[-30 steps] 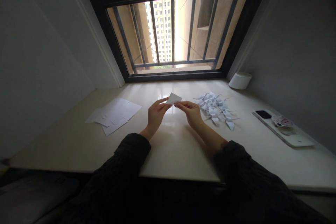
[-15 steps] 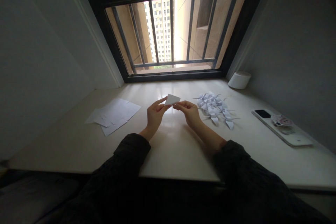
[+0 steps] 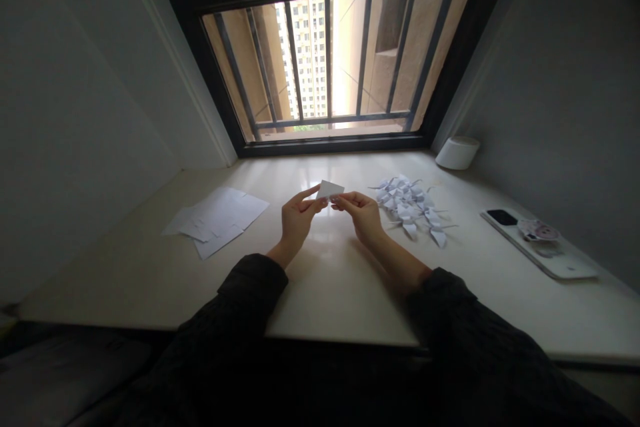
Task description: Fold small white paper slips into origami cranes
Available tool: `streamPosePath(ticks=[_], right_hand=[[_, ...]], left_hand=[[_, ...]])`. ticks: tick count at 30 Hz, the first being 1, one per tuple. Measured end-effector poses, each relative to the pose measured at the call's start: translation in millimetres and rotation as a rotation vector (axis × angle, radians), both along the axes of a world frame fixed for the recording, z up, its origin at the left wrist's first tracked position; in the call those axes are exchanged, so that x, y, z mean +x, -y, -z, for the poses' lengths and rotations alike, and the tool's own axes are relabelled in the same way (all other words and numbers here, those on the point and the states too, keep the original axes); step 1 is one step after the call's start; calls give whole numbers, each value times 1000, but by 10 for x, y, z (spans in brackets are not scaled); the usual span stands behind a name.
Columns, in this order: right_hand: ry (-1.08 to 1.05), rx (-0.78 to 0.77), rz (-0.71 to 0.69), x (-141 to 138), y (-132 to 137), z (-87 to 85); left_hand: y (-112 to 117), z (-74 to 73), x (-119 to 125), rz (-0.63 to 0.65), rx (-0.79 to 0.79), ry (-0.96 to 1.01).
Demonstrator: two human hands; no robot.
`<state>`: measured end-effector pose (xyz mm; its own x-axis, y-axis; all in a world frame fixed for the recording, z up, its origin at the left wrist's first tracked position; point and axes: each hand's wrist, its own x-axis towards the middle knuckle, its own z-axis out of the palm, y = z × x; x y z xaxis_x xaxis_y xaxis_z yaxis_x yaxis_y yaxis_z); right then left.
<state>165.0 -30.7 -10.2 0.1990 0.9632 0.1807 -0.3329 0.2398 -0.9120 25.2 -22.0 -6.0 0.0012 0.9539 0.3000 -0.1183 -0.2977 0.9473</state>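
Note:
A small folded piece of white paper (image 3: pixel 331 189) is held up above the middle of the white ledge. My left hand (image 3: pixel 299 215) pinches its left and lower edge, thumb in front and fingers behind. On the right, my right hand (image 3: pixel 361 211) grips the lower right edge between thumb and fingertips. The fingertips of both hands nearly meet below the paper and hide its bottom part. Just right of my right hand lies a heap of folded white paper cranes (image 3: pixel 406 201).
Loose sheets of white paper (image 3: pixel 225 213) lie overlapped at the left on the ledge (image 3: pixel 340 300). At the right rests a white phone (image 3: pixel 545 250) with a round cartoon grip. A white cylindrical object (image 3: pixel 457 152) stands by the right wall, beneath the barred window (image 3: pixel 330 67).
The paper's top outline has shifted slightly, from a more four-sided shape to a more pointed one. Both hands keep nearly the same place and grip.

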Motion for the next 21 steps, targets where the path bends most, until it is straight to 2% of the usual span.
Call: streamPosePath(ticks=[9,14,17,21], right_hand=[[-24,43,17,-9,-6,16],[44,56,60,-1,-43,54],[129,78,106,19,-53,64],[363,92,203,70,-47,54]], left_hand=[[48,-30,27,-32,7,11],[23,-8,34,1,-73,56],[1,15,34,27,-103,46],[-29,51,11,50,-119,-80]])
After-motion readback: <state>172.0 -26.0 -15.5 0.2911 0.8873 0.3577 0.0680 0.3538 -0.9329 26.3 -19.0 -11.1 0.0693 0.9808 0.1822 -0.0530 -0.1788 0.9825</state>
